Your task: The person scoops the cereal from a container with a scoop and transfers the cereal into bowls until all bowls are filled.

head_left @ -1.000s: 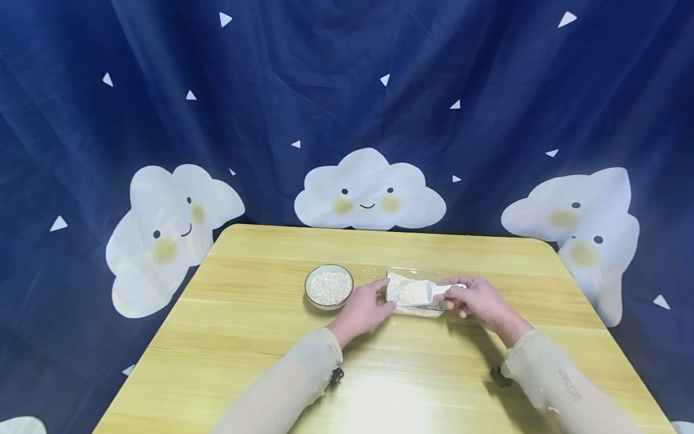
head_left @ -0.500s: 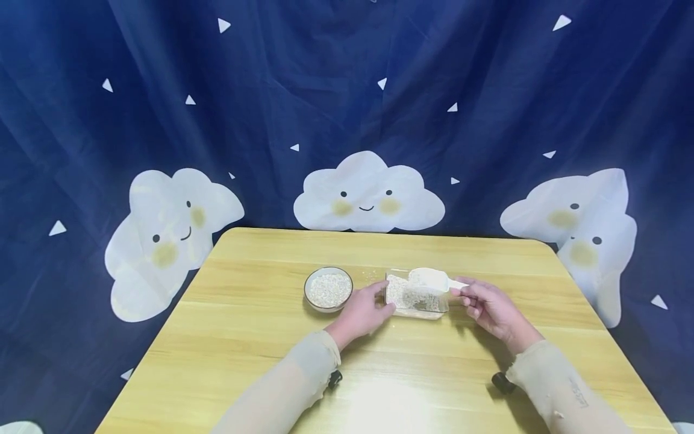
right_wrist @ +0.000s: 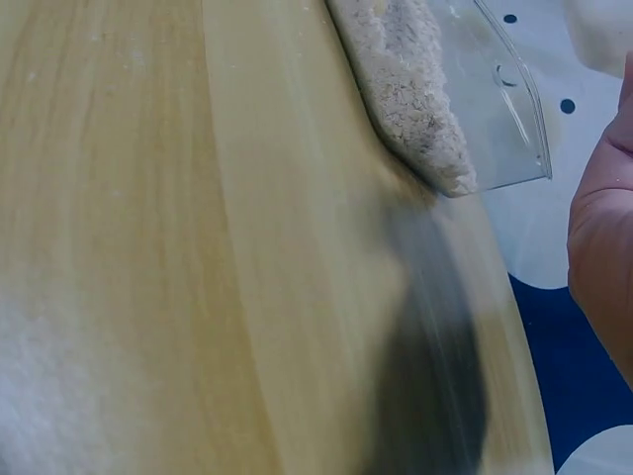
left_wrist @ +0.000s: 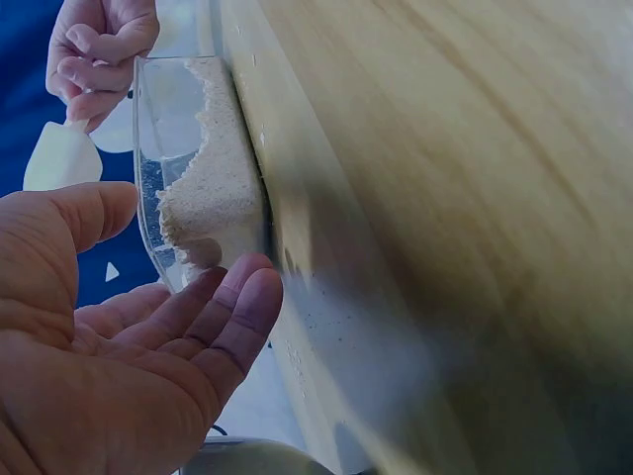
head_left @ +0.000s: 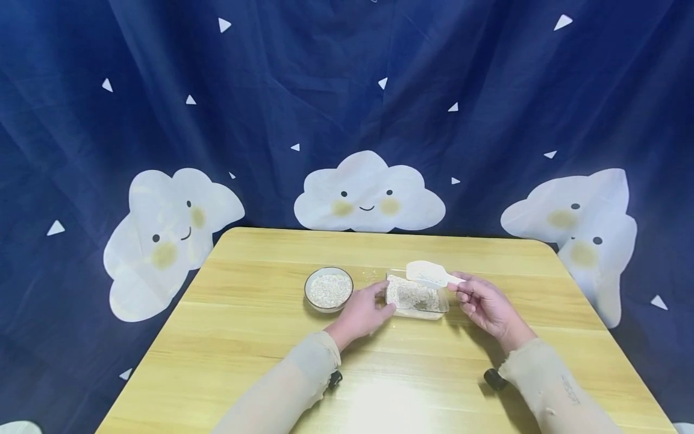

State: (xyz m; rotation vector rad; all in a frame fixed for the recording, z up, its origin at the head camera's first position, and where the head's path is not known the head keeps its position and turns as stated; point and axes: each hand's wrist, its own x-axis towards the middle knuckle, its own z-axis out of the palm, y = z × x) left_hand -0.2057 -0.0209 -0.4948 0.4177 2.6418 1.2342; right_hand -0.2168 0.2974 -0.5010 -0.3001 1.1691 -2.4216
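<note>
A clear rectangular container (head_left: 416,314) of pale oat-like flakes sits on the table. My left hand (head_left: 362,316) rests at its left end, thumb and fingers spread against the end wall; in the left wrist view the fingers (left_wrist: 232,317) lie loosely beside that end. My right hand (head_left: 490,307) pinches the handle of a white scoop (head_left: 425,272), raised over the container's far right side and tilted. In the right wrist view only part of the right hand (right_wrist: 608,218) shows, with the scoop (right_wrist: 598,35) cut off at the corner.
A round bowl (head_left: 329,290) of similar flakes, dark-rimmed, stands just left of my left hand. A few loose flakes (head_left: 370,274) lie between bowl and container. The wooden table (head_left: 244,337) ends at a blue cloud-print curtain (head_left: 347,78).
My right hand has lifted the scoop from the flakes in the container up toward its far side, turning its tilt. The left hand has stayed at the container's end.
</note>
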